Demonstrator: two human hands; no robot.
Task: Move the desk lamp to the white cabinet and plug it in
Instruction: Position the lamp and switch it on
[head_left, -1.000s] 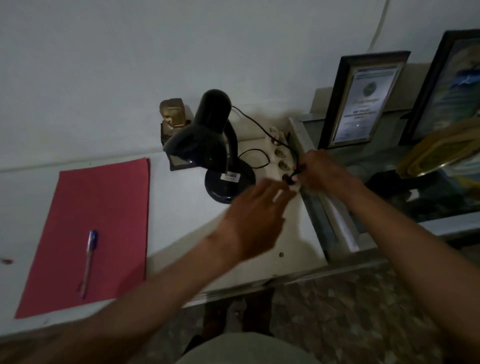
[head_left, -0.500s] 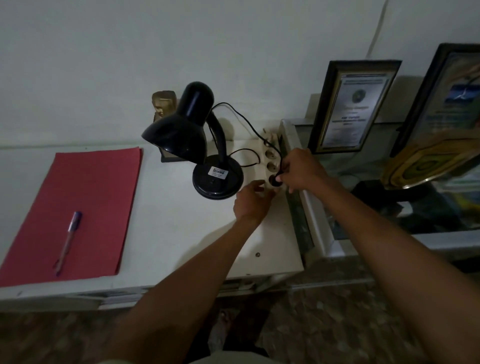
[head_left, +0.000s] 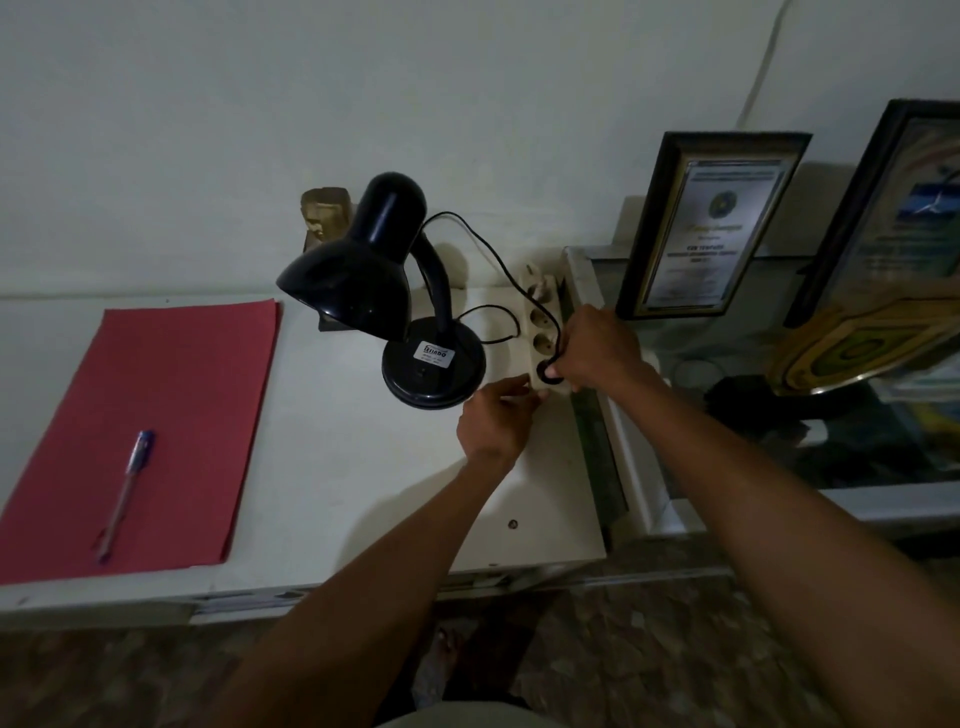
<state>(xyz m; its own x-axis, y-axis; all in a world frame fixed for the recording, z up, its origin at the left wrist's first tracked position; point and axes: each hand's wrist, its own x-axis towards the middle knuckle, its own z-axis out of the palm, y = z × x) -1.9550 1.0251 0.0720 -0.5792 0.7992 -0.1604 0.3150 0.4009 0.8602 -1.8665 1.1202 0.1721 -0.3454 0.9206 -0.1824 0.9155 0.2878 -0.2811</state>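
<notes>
A black desk lamp (head_left: 363, 280) stands unlit on the white cabinet (head_left: 332, 467), its round base near the cabinet's right end. Its black cord (head_left: 488, 249) loops behind the neck and runs to a beige power strip (head_left: 543, 322) along the right edge. My right hand (head_left: 592, 353) grips the black plug (head_left: 545, 370) at the strip's nearest socket. My left hand (head_left: 496, 421) rests against the strip's near end, fingers curled on it.
A red folder (head_left: 171, 415) with a blue pen (head_left: 127, 483) on it lies at the cabinet's left. A small brass figure (head_left: 324, 210) stands behind the lamp. To the right, a glass-topped case (head_left: 675, 332) holds two framed certificates (head_left: 711, 228) and a yellow plaque (head_left: 857, 343).
My left hand moved forward from mid-air onto the near end of the power strip. My right hand has kept the plug at the nearest socket. The camera view shifted slightly.
</notes>
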